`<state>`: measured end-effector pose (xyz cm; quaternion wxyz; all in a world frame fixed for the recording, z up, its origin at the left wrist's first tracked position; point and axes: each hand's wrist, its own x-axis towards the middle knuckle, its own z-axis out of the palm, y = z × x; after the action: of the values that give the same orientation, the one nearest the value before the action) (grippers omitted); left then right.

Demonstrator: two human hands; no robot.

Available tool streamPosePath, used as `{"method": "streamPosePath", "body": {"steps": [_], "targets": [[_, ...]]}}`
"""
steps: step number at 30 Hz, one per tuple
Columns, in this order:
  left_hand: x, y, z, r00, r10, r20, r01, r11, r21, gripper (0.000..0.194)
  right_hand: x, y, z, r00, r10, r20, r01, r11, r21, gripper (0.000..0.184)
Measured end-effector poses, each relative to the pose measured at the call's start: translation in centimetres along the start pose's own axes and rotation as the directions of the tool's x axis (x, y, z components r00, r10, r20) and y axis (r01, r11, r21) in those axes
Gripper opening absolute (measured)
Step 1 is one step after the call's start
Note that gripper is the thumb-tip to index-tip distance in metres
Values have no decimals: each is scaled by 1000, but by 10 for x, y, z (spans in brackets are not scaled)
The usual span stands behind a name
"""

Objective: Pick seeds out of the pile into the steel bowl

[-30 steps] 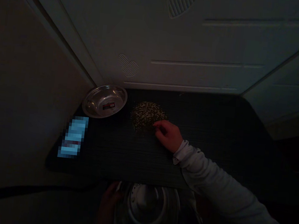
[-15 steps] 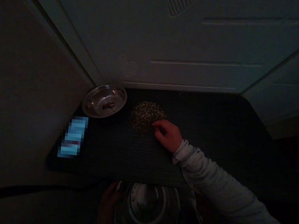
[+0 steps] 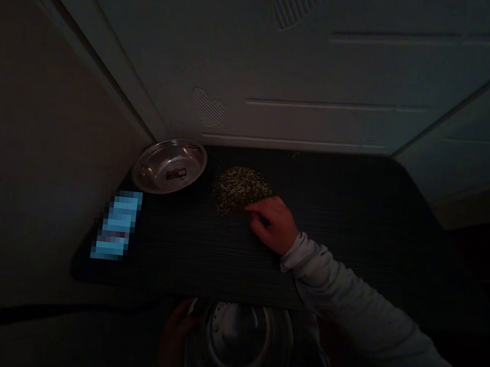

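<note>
On the table [image 3: 346, 217], a bowl [image 3: 155, 168] lies left of the grain heap [image 3: 239, 190]; a screen [image 3: 117, 224] lies before the bowl.

Metal vessel [image 3: 240, 338] partly hidden by the tabletop [image 3: 346, 217], lit screen [image 3: 117, 225] a pixelated blur, label [image 3: 176, 174] illegibly small.

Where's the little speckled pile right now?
In the head view, the speckled pile is on the dark table, to the right of the shiny metal bowl, with the right hand at its near right edge.
</note>
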<state>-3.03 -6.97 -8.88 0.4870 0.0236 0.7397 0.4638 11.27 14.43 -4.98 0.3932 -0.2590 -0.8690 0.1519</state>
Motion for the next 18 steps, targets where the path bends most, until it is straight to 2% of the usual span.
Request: {"method": "streamPosePath", "body": {"steps": [8,11,16,18], "targets": [[-4,5,5,999,-32,-9,32,998,-48,23,0,1,2,1000,-21,0,21,1000,-23,19],[-3,5,4,1000,-4,-21,3,999,-35,21,-1,1,2,1000,-19,3,19,999,-34,19],[3,-2,-2,999,20,42,-20,1000,7,25,0,1,1,1000,-9,1,9,999,-31,19],[4,-3,-2,999,24,32,-25,1000,20,25,0,1,0,1000,-6,0,6,1000,-25,19]]}}
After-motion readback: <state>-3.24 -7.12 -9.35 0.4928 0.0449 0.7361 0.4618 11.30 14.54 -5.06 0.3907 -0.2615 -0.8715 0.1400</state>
